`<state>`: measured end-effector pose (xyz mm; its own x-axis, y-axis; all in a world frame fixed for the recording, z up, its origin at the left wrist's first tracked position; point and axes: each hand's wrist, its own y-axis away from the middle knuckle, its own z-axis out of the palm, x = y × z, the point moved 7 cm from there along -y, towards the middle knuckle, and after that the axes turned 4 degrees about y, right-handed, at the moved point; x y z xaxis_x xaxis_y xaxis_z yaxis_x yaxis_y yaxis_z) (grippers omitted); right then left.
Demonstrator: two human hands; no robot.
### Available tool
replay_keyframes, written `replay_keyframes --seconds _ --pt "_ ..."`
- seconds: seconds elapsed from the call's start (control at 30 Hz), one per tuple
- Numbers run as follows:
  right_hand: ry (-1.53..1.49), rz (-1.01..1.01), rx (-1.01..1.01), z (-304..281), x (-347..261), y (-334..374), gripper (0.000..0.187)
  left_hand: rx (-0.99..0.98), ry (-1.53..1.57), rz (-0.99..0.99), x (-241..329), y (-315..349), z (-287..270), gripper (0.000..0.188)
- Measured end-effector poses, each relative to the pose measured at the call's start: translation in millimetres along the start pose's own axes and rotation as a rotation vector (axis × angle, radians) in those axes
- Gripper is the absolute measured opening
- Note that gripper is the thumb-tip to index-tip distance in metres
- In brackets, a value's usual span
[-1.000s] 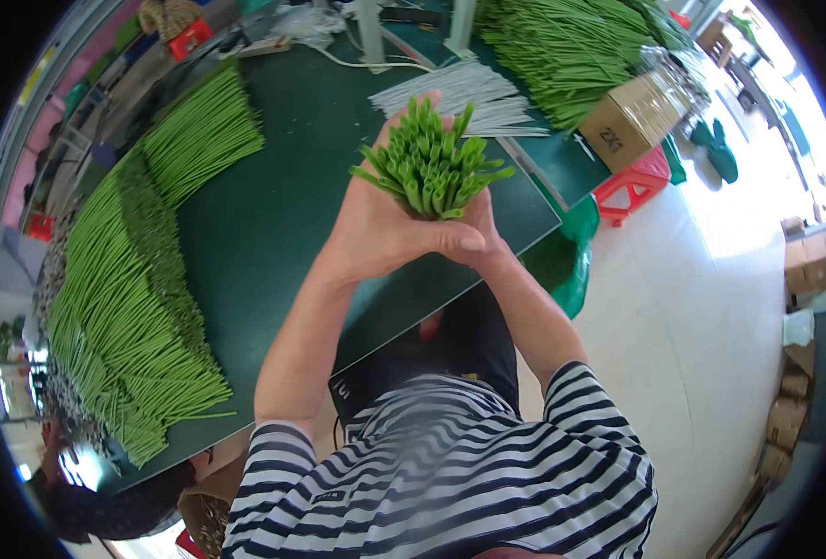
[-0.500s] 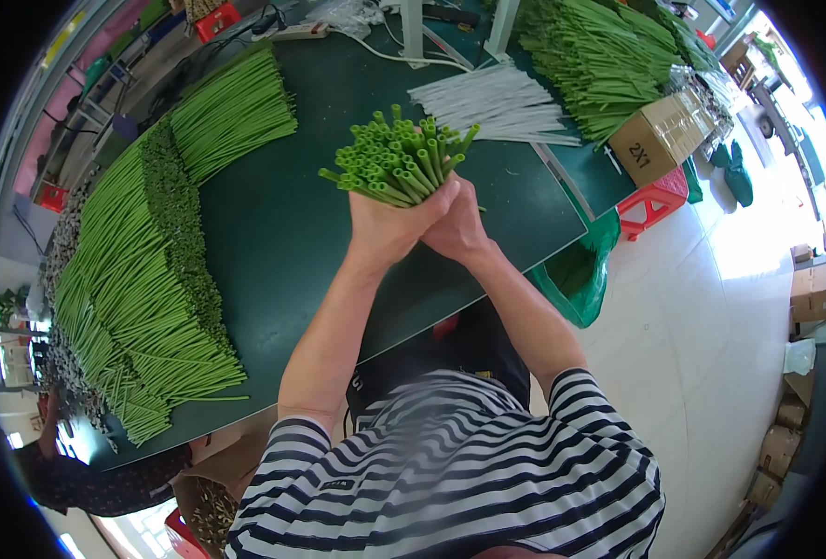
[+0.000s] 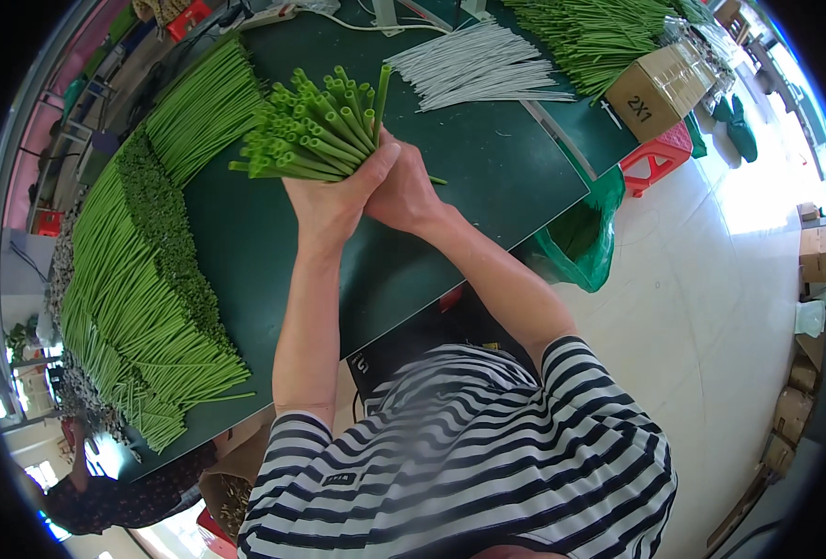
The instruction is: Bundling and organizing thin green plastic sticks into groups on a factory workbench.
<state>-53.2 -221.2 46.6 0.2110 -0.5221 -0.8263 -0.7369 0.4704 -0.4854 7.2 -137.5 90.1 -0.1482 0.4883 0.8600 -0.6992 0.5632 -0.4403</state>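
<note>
Shifting left since the earlier frame, the bundle of slender green tubular stems (image 3: 315, 130) is hovering above the dark green flat table (image 3: 497, 182); left hand (image 3: 336, 200) and right hand (image 3: 403, 191) are clasping it, probably needing gentle, encircling hold, being light, crushable.

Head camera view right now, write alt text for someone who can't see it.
A person's left hand and right hand clasp a bundle of hollow green stems above a dark green table. Rows of green stems lie at left; thin white sticks lie beyond the hands, with a cardboard box farther right.
</note>
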Motion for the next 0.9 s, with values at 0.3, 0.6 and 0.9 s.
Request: replay_keyframes --seconds 0.3,0.6,0.9 --pt "-0.065 0.121 0.025 4.5 13.3 13.6 0.065 0.193 0.045 0.01 -20.9 2.0 -13.0 0.021" --pt "0.393 0.281 -0.354 3.6 9.4 11.1 0.042 0.376 0.616 -0.225 -54.3 27.5 -53.3 0.049" --pt "0.708 0.283 -0.651 -4.5 25.8 -0.4 0.045 -0.065 -0.198 -0.759 -41.5 126.3 -40.5 0.043"
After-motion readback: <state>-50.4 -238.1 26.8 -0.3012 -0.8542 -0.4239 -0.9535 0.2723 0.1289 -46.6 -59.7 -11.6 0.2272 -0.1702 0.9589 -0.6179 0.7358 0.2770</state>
